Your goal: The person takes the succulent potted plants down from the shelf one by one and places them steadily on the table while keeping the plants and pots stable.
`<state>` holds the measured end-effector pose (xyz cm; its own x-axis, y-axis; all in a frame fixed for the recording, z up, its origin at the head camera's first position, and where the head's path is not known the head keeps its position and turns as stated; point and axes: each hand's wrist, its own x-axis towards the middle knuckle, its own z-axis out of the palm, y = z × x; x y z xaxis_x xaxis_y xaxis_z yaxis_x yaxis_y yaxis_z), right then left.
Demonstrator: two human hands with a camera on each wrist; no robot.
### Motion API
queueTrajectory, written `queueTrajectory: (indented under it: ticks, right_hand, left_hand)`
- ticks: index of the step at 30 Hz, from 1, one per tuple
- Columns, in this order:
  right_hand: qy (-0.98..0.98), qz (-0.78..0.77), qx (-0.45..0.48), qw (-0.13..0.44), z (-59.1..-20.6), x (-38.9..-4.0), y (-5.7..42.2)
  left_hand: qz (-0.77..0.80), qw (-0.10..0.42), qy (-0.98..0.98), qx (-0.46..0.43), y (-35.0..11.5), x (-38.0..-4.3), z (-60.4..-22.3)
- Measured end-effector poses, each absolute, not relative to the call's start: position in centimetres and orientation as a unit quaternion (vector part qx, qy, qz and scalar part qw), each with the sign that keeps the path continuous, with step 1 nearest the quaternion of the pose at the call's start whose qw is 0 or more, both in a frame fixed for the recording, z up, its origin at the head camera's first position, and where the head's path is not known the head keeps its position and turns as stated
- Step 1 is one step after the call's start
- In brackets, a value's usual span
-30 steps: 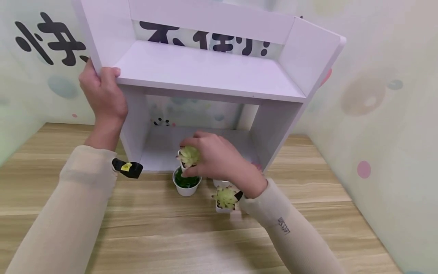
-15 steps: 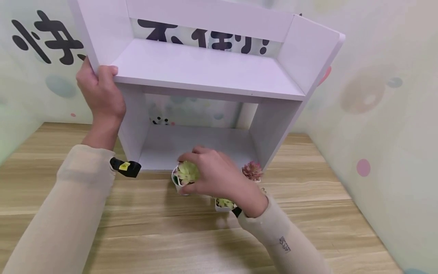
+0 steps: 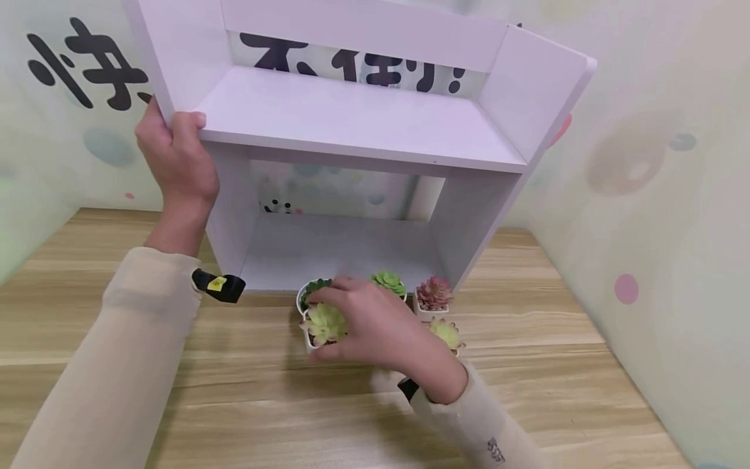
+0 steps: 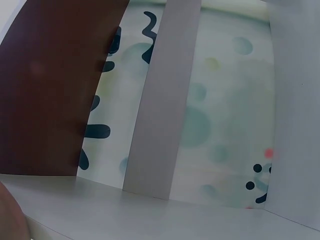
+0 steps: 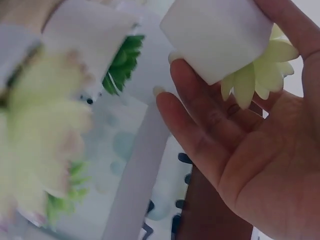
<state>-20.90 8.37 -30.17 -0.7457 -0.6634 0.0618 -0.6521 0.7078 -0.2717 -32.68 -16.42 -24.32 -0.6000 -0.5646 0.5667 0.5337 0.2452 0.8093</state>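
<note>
My left hand (image 3: 181, 156) grips the left side panel of a white two-tier shelf (image 3: 363, 143), with the thumb over its front edge. In the left wrist view, only a bit of that hand (image 4: 9, 215) shows at the lower left. My right hand (image 3: 381, 319) holds a pale green potted succulent (image 3: 326, 324) between thumb and fingers, close over the table in front of the shelf. The right wrist view shows its white angular pot (image 5: 215, 35) at the fingers. A dark green plant (image 3: 313, 286) in a round white pot stands just behind, partly hidden by the hand.
Right of the hand, a bright green succulent (image 3: 389, 281), a reddish succulent (image 3: 433, 294) and another pale green succulent (image 3: 446, 332) stand in white pots by the shelf's front edge. The wooden table (image 3: 246, 391) meets patterned walls (image 3: 662, 195) at the back and right.
My right hand has brought the pale succulent nearer and lower, from over the dark green plant to in front of it. The green and reddish plants have come into sight. My left hand keeps its grip.
</note>
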Motion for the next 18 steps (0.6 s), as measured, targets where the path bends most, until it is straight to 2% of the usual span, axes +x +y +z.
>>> queueTrajectory:
  ticks: [8, 18]
  right_hand:
    - [0.924, -0.129, -0.357, 0.044, -30.8, -20.5, 8.3]
    - [0.930, -0.099, -0.352, 0.040, -31.7, -20.3, 7.9]
  left_hand:
    - [-0.609, 0.449, -0.653, 0.015, -16.4, -32.7, -24.3]
    - [-0.614, 0.455, -0.644, 0.012, -16.4, -32.9, -24.5]
